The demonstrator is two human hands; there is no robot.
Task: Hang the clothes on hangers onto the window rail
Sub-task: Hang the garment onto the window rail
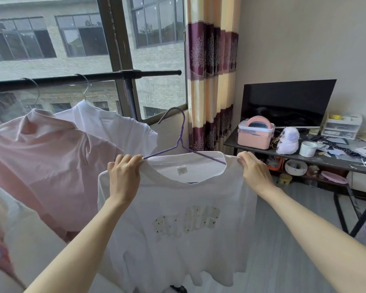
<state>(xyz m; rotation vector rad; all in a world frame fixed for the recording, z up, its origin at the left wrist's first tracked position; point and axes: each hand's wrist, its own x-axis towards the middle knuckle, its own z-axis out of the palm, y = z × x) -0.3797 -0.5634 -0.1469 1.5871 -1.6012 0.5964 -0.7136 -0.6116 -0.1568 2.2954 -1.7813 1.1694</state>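
Rail (51, 80) crosses the upper left, carrying pink (40, 166) and white garments (118, 127). At centre, left hand (125, 176) and right hand (255, 171) pinch the shoulders of a white T-shirt (178, 218) on a purple hanger (179, 136), unhooked. Cluttered desk (325, 160) at right.

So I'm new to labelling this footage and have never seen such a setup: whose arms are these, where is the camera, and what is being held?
There is no machine here. A person wears one wide-angle camera on the head, looking forward and down, so the arms are their own. The left hand and right hand each grip a shoulder of a white T-shirt that sits on a purple hanger, not yet hooked on. Ahead runs the black window rail, where a pink top and a white top already hang. To the right, a dark table carries a pink box and a white cup, among other small things.
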